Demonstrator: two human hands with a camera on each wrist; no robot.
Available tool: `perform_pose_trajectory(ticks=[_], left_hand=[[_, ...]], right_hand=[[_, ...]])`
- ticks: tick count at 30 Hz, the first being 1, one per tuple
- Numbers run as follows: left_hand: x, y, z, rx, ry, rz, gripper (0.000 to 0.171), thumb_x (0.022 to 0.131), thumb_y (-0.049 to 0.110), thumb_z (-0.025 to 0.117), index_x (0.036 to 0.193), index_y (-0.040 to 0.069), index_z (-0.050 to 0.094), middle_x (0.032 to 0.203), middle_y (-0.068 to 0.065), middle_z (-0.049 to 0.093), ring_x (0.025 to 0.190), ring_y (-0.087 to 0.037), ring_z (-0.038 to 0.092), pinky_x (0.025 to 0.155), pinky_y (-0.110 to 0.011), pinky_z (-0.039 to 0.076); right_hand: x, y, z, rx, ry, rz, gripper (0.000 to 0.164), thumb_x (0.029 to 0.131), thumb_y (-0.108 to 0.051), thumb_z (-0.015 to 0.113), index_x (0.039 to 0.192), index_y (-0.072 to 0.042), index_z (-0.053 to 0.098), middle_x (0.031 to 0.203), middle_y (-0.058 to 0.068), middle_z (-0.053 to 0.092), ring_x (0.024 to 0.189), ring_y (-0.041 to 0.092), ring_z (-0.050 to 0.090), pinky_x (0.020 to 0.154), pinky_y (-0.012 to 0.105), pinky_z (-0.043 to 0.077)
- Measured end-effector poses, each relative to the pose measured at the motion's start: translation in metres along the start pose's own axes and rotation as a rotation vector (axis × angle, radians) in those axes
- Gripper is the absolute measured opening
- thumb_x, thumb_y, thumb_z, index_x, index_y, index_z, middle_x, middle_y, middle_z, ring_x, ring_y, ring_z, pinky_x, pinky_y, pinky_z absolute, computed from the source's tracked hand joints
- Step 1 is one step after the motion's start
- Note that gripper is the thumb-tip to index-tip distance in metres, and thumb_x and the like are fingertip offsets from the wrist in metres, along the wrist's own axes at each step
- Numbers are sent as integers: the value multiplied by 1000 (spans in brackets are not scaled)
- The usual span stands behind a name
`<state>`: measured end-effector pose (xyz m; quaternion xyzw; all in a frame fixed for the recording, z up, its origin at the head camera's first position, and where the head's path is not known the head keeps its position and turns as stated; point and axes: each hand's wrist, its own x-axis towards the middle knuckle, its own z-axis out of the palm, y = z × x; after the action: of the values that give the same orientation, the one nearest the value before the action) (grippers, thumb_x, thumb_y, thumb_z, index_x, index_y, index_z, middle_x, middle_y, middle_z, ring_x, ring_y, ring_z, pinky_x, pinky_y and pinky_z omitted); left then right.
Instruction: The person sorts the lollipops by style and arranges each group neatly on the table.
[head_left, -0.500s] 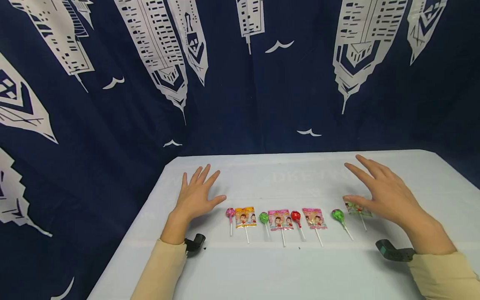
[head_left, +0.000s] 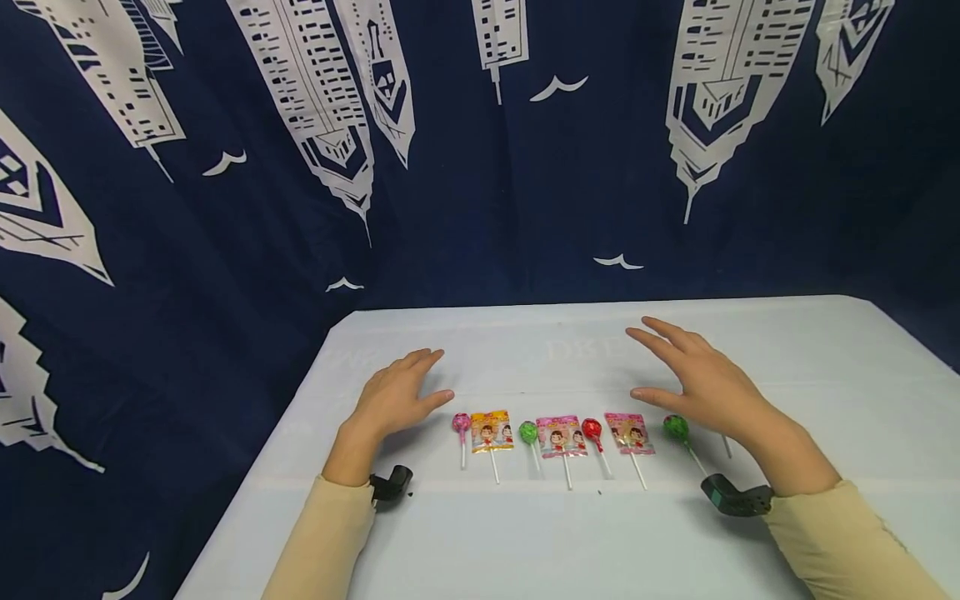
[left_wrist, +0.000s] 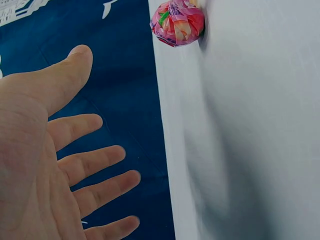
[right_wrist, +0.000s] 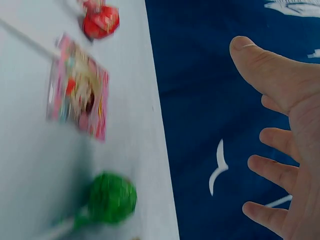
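A row of wrapped lollipops lies on the white table (head_left: pixel 570 542). My left hand (head_left: pixel 393 397) hovers beside the pink ball lollipop (head_left: pixel 461 423) at the row's left end, its fingers spread and holding nothing. Rightward follow an orange flat-packet lollipop (head_left: pixel 492 431), a green ball one (head_left: pixel 528 432), a pink flat-packet one (head_left: pixel 561 437), a red ball one (head_left: pixel 592 430) and another pink flat-packet one (head_left: pixel 629 433). Above the right-hand green ball lollipop (right_wrist: pixel 112 197) floats my right hand (head_left: pixel 705 385), relaxed and bare. It hides the last lollipop except for its stick (head_left: pixel 727 447).
Behind the table hangs a dark blue cloth (head_left: pixel 465 208) printed with white buildings and birds. Black wrist cameras (head_left: pixel 390 483) sit below both hands. A tiny dark speck (head_left: pixel 410 495) lies near the left wrist.
My right hand has swept left, from over the last lollipop to above the green ball one. The left hand's fingers have tipped down and drawn closer together. The lollipops stay put.
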<state>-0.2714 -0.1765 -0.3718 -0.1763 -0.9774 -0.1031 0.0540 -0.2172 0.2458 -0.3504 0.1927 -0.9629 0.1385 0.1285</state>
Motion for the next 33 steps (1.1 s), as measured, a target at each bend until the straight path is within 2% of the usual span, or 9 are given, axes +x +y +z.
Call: perform_pose_trajectory(ticks=[7,11,17,20,26,33], left_hand=[[-2,2,-2,-65,-19,-15,65,92,52,64,149,26,47,147,-2,55,131,-24,57,100,-55,49],[-2,2,-2,-159,-37,7,59,92,46,67,145,24,52,140,-1,61,120,-21,63,95,-50,52],[0,-2,2,-339,-84,120,53,93,36,70,140,17,57,130,-8,67,115,-24,64,95,-47,51],[0,-6,5,-414,-97,173,50,93,33,71,138,14,59,128,-10,68,112,-25,64,91,-43,52],[0,-8,9,-546,-162,213,50,89,26,77,134,11,62,125,-11,69,110,-30,64,90,-40,54],[5,-9,15,-596,-230,211,47,86,20,79,130,11,65,120,-8,71,107,-26,65,91,-36,54]], right_hand=[[15,-21,9,43,-7,-46,79,87,-43,76,153,-23,38,159,13,37,139,40,42,99,65,45],[22,-30,14,77,-31,-48,77,87,-42,76,152,-23,40,157,11,40,139,38,43,99,64,46],[30,-45,25,149,-87,-50,72,88,-44,74,150,-23,44,154,9,45,140,35,45,102,62,45],[36,-53,32,181,-110,-68,68,89,-44,73,148,-22,47,151,8,50,137,34,49,103,60,46],[45,-65,44,305,-181,-90,60,90,-37,74,143,-19,54,137,4,62,122,26,61,100,52,50],[52,-73,59,495,-287,-143,51,88,-25,76,136,-13,60,130,8,67,117,28,63,99,52,50]])
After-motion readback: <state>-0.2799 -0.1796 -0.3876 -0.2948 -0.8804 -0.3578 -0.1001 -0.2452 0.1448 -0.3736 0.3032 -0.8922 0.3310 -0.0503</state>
